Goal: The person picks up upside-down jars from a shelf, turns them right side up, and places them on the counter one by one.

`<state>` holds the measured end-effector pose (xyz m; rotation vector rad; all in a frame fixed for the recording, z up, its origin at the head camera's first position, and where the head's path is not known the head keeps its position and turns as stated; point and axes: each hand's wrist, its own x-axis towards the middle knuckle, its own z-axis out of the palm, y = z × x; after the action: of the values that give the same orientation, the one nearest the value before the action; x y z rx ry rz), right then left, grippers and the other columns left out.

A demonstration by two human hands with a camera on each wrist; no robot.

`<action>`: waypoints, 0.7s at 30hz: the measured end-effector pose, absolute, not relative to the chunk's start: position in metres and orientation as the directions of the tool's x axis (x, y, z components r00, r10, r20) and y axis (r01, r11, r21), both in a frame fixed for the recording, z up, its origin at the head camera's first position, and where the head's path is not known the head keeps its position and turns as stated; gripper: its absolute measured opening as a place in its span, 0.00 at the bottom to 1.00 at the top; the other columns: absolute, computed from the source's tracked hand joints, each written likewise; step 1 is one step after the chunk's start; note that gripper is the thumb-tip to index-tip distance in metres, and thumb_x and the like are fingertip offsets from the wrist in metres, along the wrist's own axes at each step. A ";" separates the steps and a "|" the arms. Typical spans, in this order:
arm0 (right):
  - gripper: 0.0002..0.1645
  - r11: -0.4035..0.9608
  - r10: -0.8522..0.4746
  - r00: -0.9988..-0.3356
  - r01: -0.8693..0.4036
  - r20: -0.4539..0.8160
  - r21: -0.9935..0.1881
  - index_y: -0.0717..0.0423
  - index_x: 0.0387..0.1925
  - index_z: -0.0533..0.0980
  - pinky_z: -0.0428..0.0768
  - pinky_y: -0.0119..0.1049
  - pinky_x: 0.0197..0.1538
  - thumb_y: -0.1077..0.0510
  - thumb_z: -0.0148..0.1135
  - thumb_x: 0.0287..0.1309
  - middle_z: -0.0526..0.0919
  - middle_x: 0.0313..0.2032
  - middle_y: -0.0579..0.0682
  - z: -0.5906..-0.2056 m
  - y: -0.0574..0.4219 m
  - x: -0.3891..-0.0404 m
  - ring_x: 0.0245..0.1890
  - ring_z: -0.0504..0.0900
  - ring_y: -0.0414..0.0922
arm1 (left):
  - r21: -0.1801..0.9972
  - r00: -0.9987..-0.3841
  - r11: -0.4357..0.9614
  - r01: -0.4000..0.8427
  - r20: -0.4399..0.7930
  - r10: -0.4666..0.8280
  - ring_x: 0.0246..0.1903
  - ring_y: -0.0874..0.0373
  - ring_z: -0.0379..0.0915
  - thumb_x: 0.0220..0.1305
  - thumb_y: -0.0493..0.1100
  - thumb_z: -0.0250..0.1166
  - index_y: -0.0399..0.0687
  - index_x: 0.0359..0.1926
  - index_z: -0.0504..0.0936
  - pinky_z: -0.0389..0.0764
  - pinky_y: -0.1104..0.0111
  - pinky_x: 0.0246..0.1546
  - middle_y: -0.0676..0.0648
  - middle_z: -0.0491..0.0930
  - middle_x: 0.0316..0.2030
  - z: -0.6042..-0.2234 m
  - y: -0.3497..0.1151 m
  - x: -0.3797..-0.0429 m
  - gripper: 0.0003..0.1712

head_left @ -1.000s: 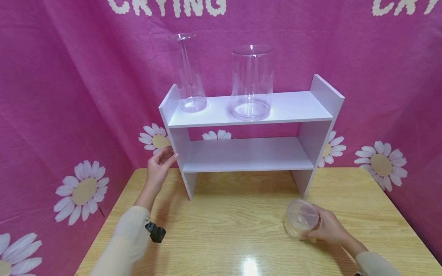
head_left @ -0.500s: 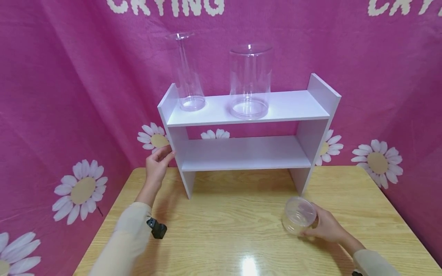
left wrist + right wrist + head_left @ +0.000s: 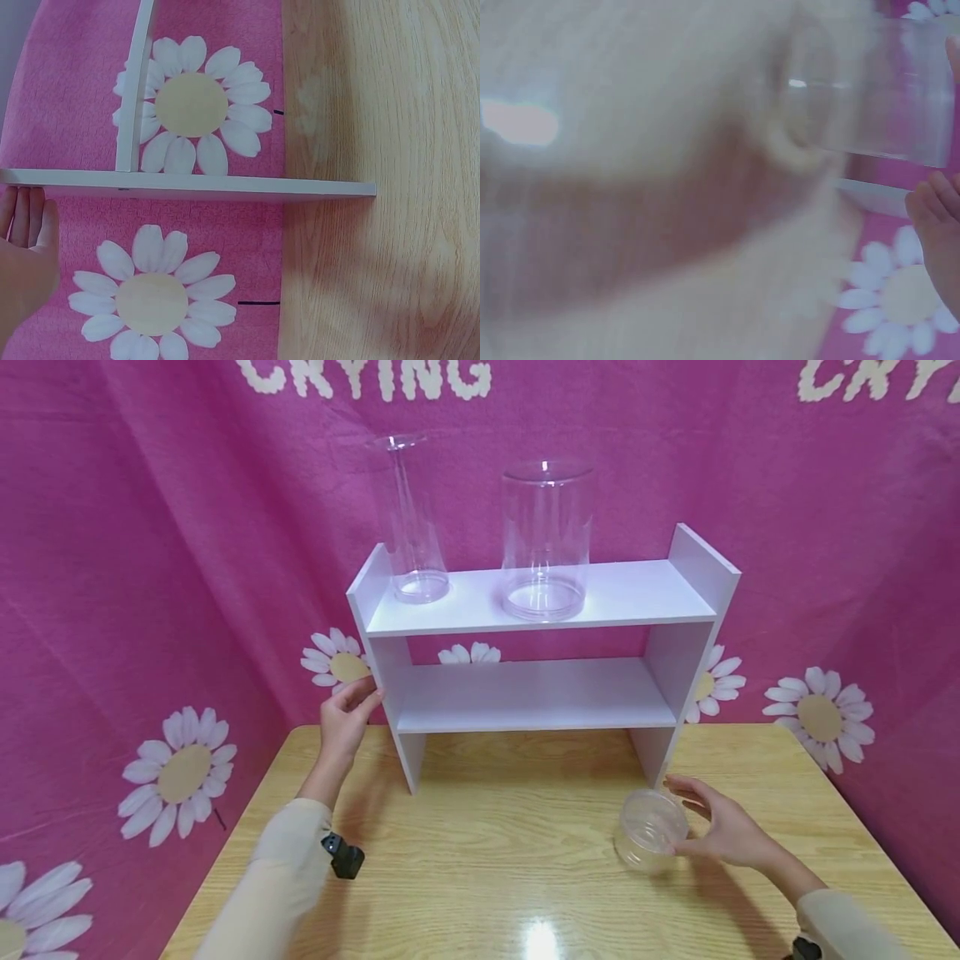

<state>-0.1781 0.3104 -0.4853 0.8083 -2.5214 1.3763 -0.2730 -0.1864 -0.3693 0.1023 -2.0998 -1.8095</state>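
Standing on the near right part of the table, apparently upright: one short clear cup (image 3: pixel 651 831), set near the foot of the shelf's right side panel (image 3: pixel 693 635).

Right hand (image 3: pixel 731 833): just right of the cup, thumb by its wall, remaining fingers spread away from it in both the head and right wrist views. Grip released; whether the thumb makes contact cannot be told.

Left hand (image 3: pixel 343 722): at the left side panel (image 3: pixel 386 668), fingers extended against its outer face, thumb by the near edge. Nothing clasped.

Shelf (image 3: pixel 532 697): white, two boards, upright on the far part of the table (image 3: pixel 517 835).

On its upper board: one narrow clear vessel (image 3: pixel 416 522) at left; one wide clear vessel (image 3: pixel 547 539) near the middle, apart from the first. Both upright, neither touched.

Condition of the work, by judgement: partway. Two vessels sit settled on the shelf; the cup, down on the wood and ungripped, is the only one off it. What remains to be done with the cup cannot be read from its position.

Backdrop: pink cloth (image 3: pixel 187 485), printed with white daisies (image 3: pixel 180 777).
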 end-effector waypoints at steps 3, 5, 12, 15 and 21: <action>0.52 0.447 -0.407 -0.817 -0.568 0.408 -0.691 0.77 0.58 0.65 0.66 0.08 0.57 0.66 0.81 0.28 0.67 0.55 0.19 -0.463 0.308 -0.183 0.55 0.66 0.14 | 0.969 -0.930 0.167 0.184 0.226 -0.289 0.34 0.81 0.74 0.60 0.35 0.65 0.31 0.53 0.79 0.77 0.87 0.41 0.52 0.85 0.42 -0.370 -0.186 -0.273 0.20; 0.52 0.458 -0.429 -0.801 -0.591 0.417 -0.664 0.76 0.58 0.65 0.66 0.08 0.57 0.65 0.82 0.28 0.66 0.55 0.18 -0.447 0.305 -0.185 0.55 0.65 0.14 | 0.968 -0.927 0.160 0.196 0.236 -0.291 0.34 0.81 0.75 0.60 0.35 0.65 0.30 0.53 0.79 0.77 0.87 0.41 0.53 0.85 0.40 -0.370 -0.186 -0.273 0.20; 0.50 0.474 -0.539 -0.709 -0.702 0.455 -0.531 0.71 0.58 0.68 0.66 0.09 0.59 0.62 0.82 0.30 0.68 0.59 0.24 -0.382 0.291 -0.195 0.58 0.66 0.17 | 0.960 -0.918 0.167 0.224 0.266 -0.295 0.34 0.81 0.75 0.60 0.34 0.65 0.29 0.51 0.79 0.77 0.87 0.41 0.46 0.86 0.43 -0.370 -0.185 -0.273 0.19; 0.49 0.492 -0.556 -0.692 -0.721 0.460 -0.488 0.68 0.58 0.69 0.66 0.10 0.59 0.60 0.82 0.31 0.74 0.58 0.33 -0.352 0.282 -0.199 0.57 0.68 0.19 | 0.960 -0.921 0.168 0.222 0.264 -0.287 0.35 0.80 0.75 0.60 0.34 0.64 0.29 0.52 0.79 0.77 0.87 0.42 0.44 0.85 0.44 -0.370 -0.184 -0.274 0.19; 0.40 0.537 -0.502 -0.707 -0.706 0.499 -0.461 0.61 0.55 0.74 0.70 0.11 0.56 0.64 0.79 0.35 0.80 0.49 0.35 -0.282 0.253 -0.208 0.51 0.74 0.19 | 0.963 -0.926 0.181 0.200 0.246 -0.285 0.34 0.81 0.74 0.61 0.35 0.64 0.30 0.52 0.79 0.77 0.87 0.42 0.37 0.83 0.49 -0.369 -0.185 -0.274 0.19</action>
<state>-0.2081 0.2535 -0.2824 1.0024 -2.4722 0.9452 -0.2741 -0.1847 -0.3692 0.0805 -2.0930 -1.7971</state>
